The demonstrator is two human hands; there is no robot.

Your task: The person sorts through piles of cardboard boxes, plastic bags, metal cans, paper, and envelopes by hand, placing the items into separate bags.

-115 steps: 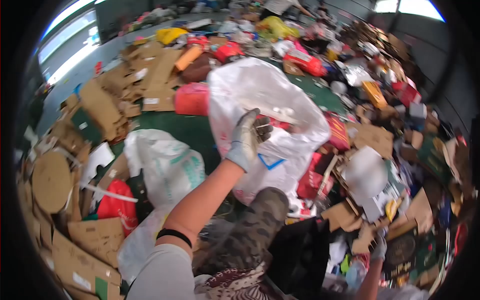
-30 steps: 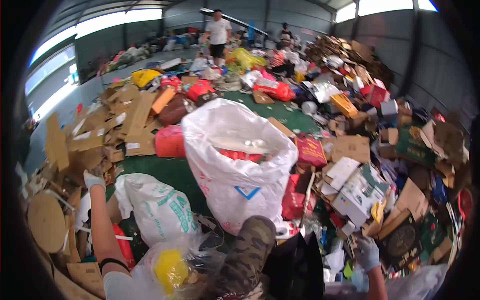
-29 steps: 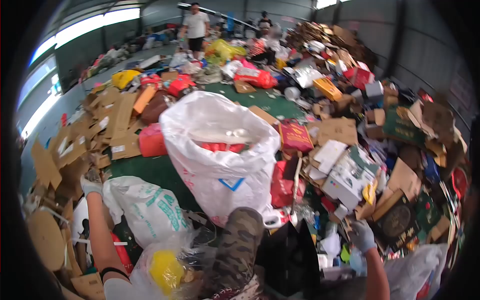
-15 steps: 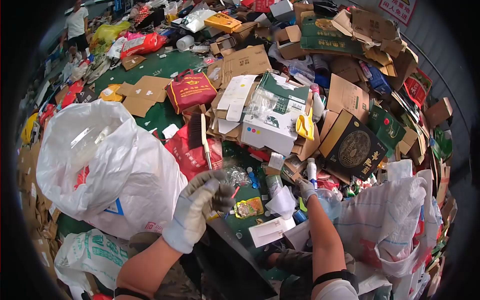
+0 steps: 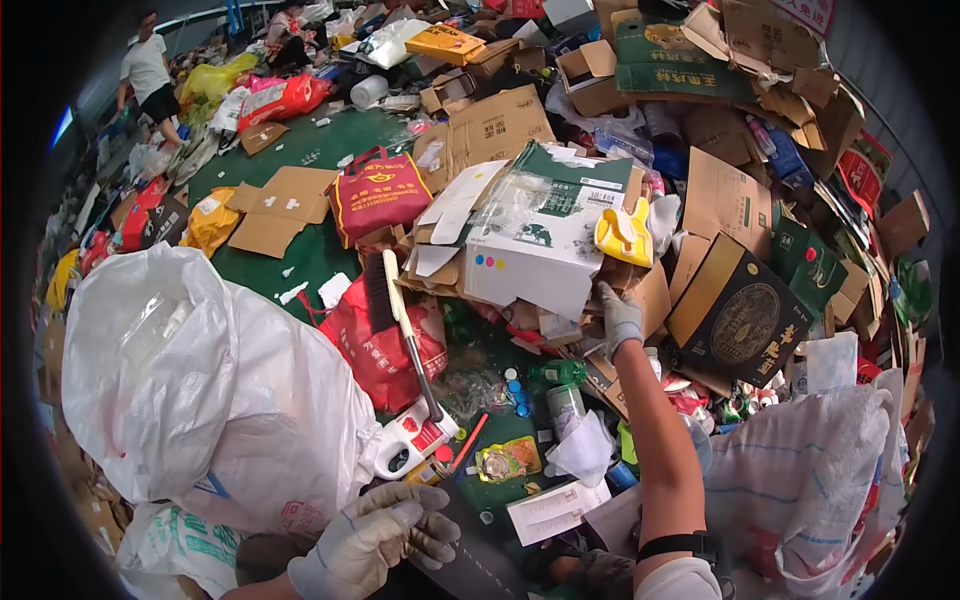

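Observation:
My left hand [image 5: 385, 540], in a pale work glove, hangs low in front of my body. Its fingers are loosely bent and apart, with nothing between them. Just above it lie a white and red jug [image 5: 412, 440] and a long-handled brush [image 5: 402, 325], leaning on a red bag [image 5: 350, 345]. My gloved right hand [image 5: 622, 320] reaches to the cardboard beside a white and green printed box [image 5: 535, 255], its fingers extended. Right above that hand sits a yellow scoop [image 5: 625, 235]. A black box with a gold round emblem [image 5: 738, 318] lies to its right.
A large white sack [image 5: 230, 390] bulges at left, and another woven sack [image 5: 800, 480] stands at right. Cardboard and mixed waste pile up behind. A maroon bag [image 5: 380, 195] lies on the green floor [image 5: 300, 150]. A person [image 5: 150, 75] stands far left.
My left hand has dropped toward my body, uncovering the white and red jug. My right hand has moved up from beside a white bottle to the cardboard under the scoop.

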